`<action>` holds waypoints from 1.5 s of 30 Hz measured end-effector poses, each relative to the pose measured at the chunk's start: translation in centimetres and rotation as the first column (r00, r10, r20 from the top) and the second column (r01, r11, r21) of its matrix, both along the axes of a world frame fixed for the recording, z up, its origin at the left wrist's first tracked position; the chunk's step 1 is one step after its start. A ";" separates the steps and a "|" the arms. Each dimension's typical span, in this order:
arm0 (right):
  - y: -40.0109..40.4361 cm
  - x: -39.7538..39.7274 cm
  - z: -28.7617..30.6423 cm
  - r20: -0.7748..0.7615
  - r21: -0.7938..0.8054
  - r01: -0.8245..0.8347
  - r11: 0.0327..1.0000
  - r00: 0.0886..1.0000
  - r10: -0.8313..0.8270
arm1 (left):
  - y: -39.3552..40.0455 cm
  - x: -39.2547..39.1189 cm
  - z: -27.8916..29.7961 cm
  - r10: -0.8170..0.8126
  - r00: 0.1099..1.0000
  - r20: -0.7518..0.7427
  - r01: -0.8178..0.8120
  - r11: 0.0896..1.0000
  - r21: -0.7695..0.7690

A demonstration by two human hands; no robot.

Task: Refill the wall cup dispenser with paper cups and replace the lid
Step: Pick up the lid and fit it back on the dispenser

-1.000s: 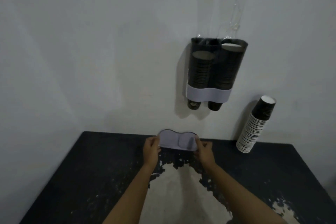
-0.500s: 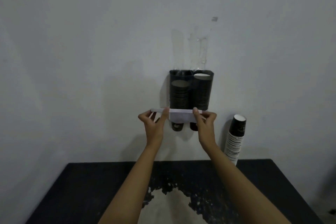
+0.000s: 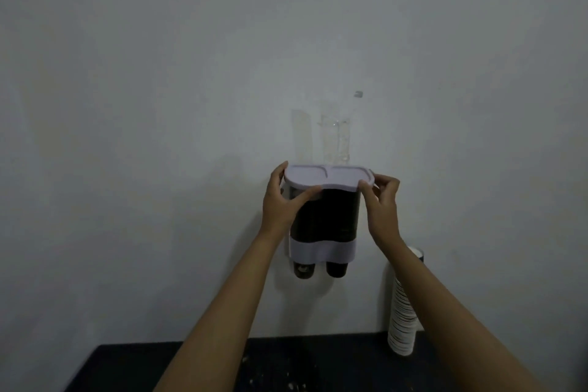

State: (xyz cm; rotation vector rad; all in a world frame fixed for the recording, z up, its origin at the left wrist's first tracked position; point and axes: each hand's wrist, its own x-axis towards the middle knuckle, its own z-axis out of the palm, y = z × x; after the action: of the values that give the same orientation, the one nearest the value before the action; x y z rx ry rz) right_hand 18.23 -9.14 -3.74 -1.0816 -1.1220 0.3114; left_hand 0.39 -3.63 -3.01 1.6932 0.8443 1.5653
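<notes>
Left hand: we had our left hand (image 3: 282, 200) raised at the left end of the lid (image 3: 327, 177), the thumb stretched rightward under the lid's near edge and the other fingers curled round its far left rim, so the hand was grasping the lid.
Right hand: our right hand (image 3: 380, 200) gripped the lid's right end, thumb pressed on the near right corner, fingers bent behind the rim.
Arms: both forearms rose from the bottom of the view, angled up and inward toward the wall (image 3: 159, 105), wrists bent slightly back.
Lid: pale lilac, shaped as two joined ovals with a groove between them, it lay roughly level on top of the dispenser (image 3: 324, 226); we could not tell whether it was fully seated.
Dispenser: fixed to the wall, two dark tubes side by side with a lilac band across the lower part; dark cup bottoms (image 3: 335, 270) stuck out beneath each tube.
Spare cups: a tall stack of paper cups (image 3: 403, 325) leaned against the wall to the right of the dispenser, partly hidden behind our right forearm, its base on the dark table (image 3: 286, 366).
Table: black top with pale worn patches, lying near us below the dispenser.
</notes>
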 end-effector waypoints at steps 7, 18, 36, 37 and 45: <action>2.8 1.4 -1.3 0.081 -0.108 -0.002 0.994 0.997 0.011 | 2.7 0.5 -1.6 -0.004 0.988 -0.157 -0.003 0.999 -0.041; 6.6 2.3 -1.6 0.179 -0.164 0.070 0.984 0.983 -0.040 | 5.7 1.7 -1.6 0.016 0.986 -0.164 -0.027 0.998 -0.060; 8.2 3.2 1.4 0.639 -0.215 0.391 0.895 0.750 -0.174 | 7.4 2.1 0.6 0.226 0.844 -0.487 -0.174 0.973 0.152; 8.3 3.1 1.9 0.667 -0.201 0.386 0.900 0.727 -0.163 | 7.6 2.3 0.9 0.249 0.827 -0.504 -0.167 0.965 0.203; 9.3 2.5 1.4 0.770 -0.153 0.347 0.925 0.628 -0.108 | 8.4 3.3 0.3 0.300 0.676 -0.673 -0.112 0.945 0.308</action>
State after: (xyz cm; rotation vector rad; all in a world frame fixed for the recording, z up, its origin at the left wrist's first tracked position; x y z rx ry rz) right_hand 20.76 0.20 -2.39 -1.6875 -1.6850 -0.2367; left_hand 3.70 4.76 -2.67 2.5392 1.3056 1.1431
